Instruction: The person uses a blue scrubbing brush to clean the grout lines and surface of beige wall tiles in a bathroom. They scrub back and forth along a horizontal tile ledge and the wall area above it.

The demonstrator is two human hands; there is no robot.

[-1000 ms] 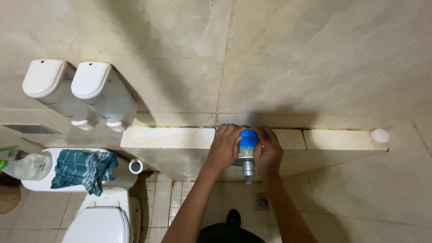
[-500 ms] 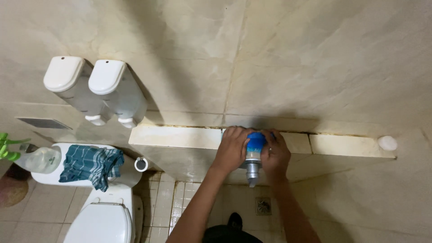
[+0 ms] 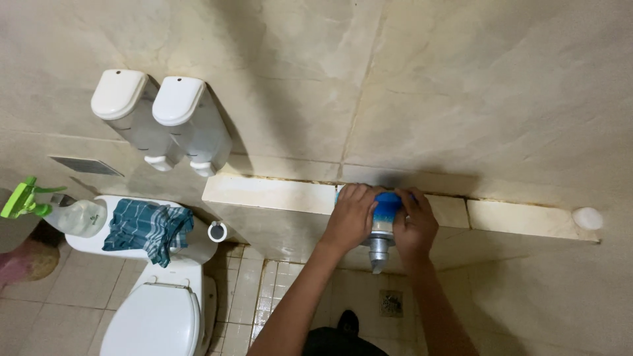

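Both hands clasp a blue-topped bottle (image 3: pixel 384 221) lying on its side at the front edge of the tiled ledge (image 3: pixel 270 193): the left hand (image 3: pixel 349 217) and right hand (image 3: pixel 414 224) grip opposite sides. A firm, even two-handed grip, nozzle pointing off the ledge, looks best to stop it rolling.

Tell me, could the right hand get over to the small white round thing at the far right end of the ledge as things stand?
Probably yes. The ledge between the right hand and the white round object is bare. But that hand is wrapped around the blue-topped bottle, shared with the left hand, so it would have to let go first.
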